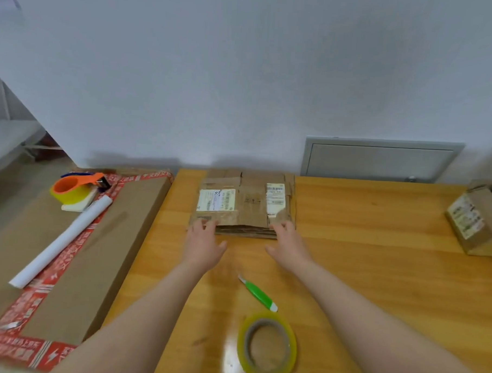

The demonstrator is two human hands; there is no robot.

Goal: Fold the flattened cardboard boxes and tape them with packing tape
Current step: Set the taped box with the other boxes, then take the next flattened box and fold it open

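**Bench stock at the reach for the flat boxes**

Item 1. Stack of flattened cardboard boxes [244, 206]: at 12 o'clock on the bench [376, 262], far edge close to the wall. I see white shipping labels on its top face, one left and one right, and several layers showing along its near edge.

Item 2. Left hand [204, 245]: released, fingers fairly straight and laid on the stack's near left corner, thumb splayed over the bench.

Item 3. Right hand [288, 244]: released likewise, fingers on the near right corner, thumb splayed.

Item 4. Green-handled cutter [258, 293]: at 6 o'clock from the stack, lying aslant between my two forearms, apart from both hands.

Item 5. Roll of clear yellowish packing tape [267, 348]: flat on the bench, just beyond the cutter towards 6 o'clock, also between the forearms.

Item 6. Small folded box [477, 221]: at 3 o'clock, well apart from the stack, cut off by the frame edge.

Item 7. Large flat carton [101, 250], edged with red printed tape: at 9 o'clock, beside the bench. It carries a white rolled sheet [60, 243] and, at its far end, an orange tape dispenser [75, 187] with a yellow roll.

Item 8. Grey wall hatch [381, 159]: at 1 o'clock, behind the bench.
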